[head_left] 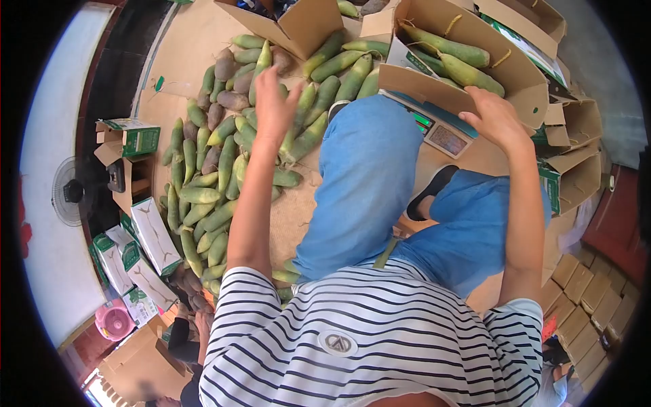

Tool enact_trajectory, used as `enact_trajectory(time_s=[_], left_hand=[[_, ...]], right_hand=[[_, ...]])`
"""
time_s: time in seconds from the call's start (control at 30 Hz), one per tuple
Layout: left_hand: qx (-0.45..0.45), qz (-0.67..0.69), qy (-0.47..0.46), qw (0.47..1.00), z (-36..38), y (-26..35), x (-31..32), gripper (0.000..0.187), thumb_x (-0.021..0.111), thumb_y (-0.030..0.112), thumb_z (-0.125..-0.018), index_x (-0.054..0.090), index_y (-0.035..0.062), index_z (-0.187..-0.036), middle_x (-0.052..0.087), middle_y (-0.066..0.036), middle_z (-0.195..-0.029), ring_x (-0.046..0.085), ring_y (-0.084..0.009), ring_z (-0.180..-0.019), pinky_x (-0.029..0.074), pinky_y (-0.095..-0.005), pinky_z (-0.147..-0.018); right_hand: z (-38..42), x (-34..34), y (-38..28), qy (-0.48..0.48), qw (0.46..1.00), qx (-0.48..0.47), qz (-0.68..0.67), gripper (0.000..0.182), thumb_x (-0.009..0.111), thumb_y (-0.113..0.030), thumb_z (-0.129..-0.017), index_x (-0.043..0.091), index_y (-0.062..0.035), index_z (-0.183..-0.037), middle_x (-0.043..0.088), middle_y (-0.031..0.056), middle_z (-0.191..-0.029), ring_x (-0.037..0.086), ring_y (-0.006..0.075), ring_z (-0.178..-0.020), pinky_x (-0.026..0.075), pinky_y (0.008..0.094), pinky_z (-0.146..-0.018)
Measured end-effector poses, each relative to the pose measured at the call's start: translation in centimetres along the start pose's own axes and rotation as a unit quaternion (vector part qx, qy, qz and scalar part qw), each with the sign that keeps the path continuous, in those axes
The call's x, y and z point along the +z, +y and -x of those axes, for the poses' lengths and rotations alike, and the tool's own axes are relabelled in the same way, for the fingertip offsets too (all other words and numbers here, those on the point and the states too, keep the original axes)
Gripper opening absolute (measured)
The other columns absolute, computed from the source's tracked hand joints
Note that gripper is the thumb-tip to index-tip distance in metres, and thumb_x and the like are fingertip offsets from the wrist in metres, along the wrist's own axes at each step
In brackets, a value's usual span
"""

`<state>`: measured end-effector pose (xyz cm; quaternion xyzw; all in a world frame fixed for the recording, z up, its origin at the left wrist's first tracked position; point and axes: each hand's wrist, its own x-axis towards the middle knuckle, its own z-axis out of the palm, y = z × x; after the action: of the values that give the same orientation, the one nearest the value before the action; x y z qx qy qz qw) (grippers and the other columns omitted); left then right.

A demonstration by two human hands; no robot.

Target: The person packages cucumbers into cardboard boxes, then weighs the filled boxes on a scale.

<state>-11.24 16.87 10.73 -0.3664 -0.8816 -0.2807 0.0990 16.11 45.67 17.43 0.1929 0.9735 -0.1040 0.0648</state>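
My left hand is held over the pile of green radishes, thumb and fingers apart with nothing between them. A pointed green radish shows just beyond its fingertips. On the right, my right hand is at the near wall of an open cardboard box, fingers stretched by the rim and thumb apart on the outer side. Inside that box lie several long green radishes. The box sits on a digital scale with a lit green display. Purplish-brown radishes are mixed into the pile.
Another open box stands at the back. More open boxes line the right side, with stacked brown cartons below. At left are white-green boxes, a fan and a pink basin. Another person's arm shows lower left.
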Motion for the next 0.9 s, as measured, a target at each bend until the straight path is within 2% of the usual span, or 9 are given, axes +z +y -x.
enact_trajectory(time_s=[0.1,0.17,0.23,0.37,0.43,0.57,0.6,0.7,0.9], left_hand=[[0.118,0.149,0.030,0.981,-2.4,11.5,-6.2,0.043,0.068,0.012,-0.080,0.051,0.0050,-0.119,0.051,-0.013,-0.117,0.057,-0.0253,-0.101,0.047,-0.0370,-0.085],[0.208,0.226,0.050,0.950,-2.7,18.1,-8.5,0.047,0.069,0.004,-0.072,0.053,0.0060,-0.116,0.056,-0.011,-0.111,0.058,-0.0263,-0.098,0.048,-0.0340,-0.082],[0.295,0.272,-0.021,0.916,-2.2,23.6,-9.1,0.036,0.068,0.011,-0.066,0.060,0.0022,-0.100,0.060,-0.016,-0.101,0.057,-0.0303,-0.094,0.046,-0.0386,-0.074],[0.326,0.174,-0.001,0.929,0.0,32.4,-7.1,0.022,0.063,0.021,-0.069,0.069,0.0030,-0.080,0.064,-0.014,-0.085,0.061,-0.0259,-0.080,0.046,-0.0428,-0.063],[0.367,0.126,-0.089,0.917,-1.0,33.5,-4.8,0.020,0.066,0.016,-0.065,0.068,0.0066,-0.082,0.062,-0.009,-0.086,0.062,-0.0259,-0.078,0.050,-0.0421,-0.068],[0.337,-0.002,-0.182,0.924,-3.5,28.8,2.0,0.018,0.064,0.017,-0.075,0.068,0.0089,-0.091,0.065,-0.010,-0.093,0.064,-0.0244,-0.087,0.047,-0.0374,-0.066],[0.360,-0.063,-0.197,0.910,-3.7,27.7,2.5,0.019,0.064,0.017,-0.075,0.068,0.0090,-0.092,0.065,-0.009,-0.093,0.064,-0.0237,-0.087,0.047,-0.0370,-0.065],[0.360,-0.117,-0.214,0.901,-2.8,26.7,3.1,0.020,0.064,0.017,-0.076,0.067,0.0091,-0.094,0.065,-0.008,-0.091,0.064,-0.0235,-0.085,0.046,-0.0389,-0.065],[0.397,-0.114,-0.243,0.878,1.1,27.7,5.3,0.018,0.063,0.019,-0.076,0.067,0.0103,-0.091,0.064,-0.007,-0.085,0.064,-0.0248,-0.079,0.044,-0.0410,-0.064]], right_hand=[[-0.1,0.1,-0.3,-0.007,1.000,-0.001,0.001,0.043,0.065,-0.026,-0.081,0.051,-0.0004,-0.113,0.060,0.0198,-0.104,0.056,0.0352,-0.101,0.045,0.0439,-0.085],[-0.3,0.4,0.5,-0.007,1.000,0.002,-0.017,0.046,0.064,-0.027,-0.083,0.050,-0.0009,-0.118,0.058,0.0199,-0.110,0.055,0.0349,-0.105,0.044,0.0430,-0.088],[-0.3,1.5,1.3,0.009,0.999,0.009,-0.041,0.048,0.061,-0.028,-0.085,0.048,-0.0019,-0.123,0.055,0.0194,-0.119,0.053,0.0344,-0.111,0.042,0.0414,-0.092],[1.4,0.7,-1.5,0.072,0.997,0.021,-0.014,0.047,0.060,-0.027,-0.087,0.048,-0.0035,-0.126,0.053,0.0168,-0.125,0.052,0.0328,-0.113,0.041,0.0402,-0.096],[1.0,0.8,-0.1,0.058,0.998,0.012,-0.016,0.048,0.061,-0.027,-0.086,0.048,-0.0039,-0.126,0.053,0.0159,-0.126,0.053,0.0321,-0.113,0.041,0.0402,-0.096],[0.3,2.8,4.3,0.037,0.997,0.051,-0.055,0.033,0.059,-0.022,-0.084,0.060,-0.0081,-0.114,0.061,0.0161,-0.113,0.056,0.0313,-0.106,0.044,0.0391,-0.089],[0.4,-1.9,-0.6,-0.030,0.993,0.109,-0.022,0.033,0.054,-0.022,-0.086,0.059,-0.0080,-0.115,0.060,0.0172,-0.115,0.055,0.0330,-0.108,0.044,0.0399,-0.089],[0.1,-1.1,1.1,0.108,0.987,-0.012,-0.122,0.033,0.050,-0.024,-0.088,0.058,-0.0075,-0.115,0.059,0.0168,-0.116,0.055,0.0337,-0.108,0.044,0.0406,-0.090],[-0.2,-2.4,2.7,0.162,0.978,0.056,-0.120,0.037,0.045,-0.032,-0.094,0.056,-0.0026,-0.114,0.061,0.0178,-0.109,0.057,0.0337,-0.102,0.045,0.0396,-0.086]])
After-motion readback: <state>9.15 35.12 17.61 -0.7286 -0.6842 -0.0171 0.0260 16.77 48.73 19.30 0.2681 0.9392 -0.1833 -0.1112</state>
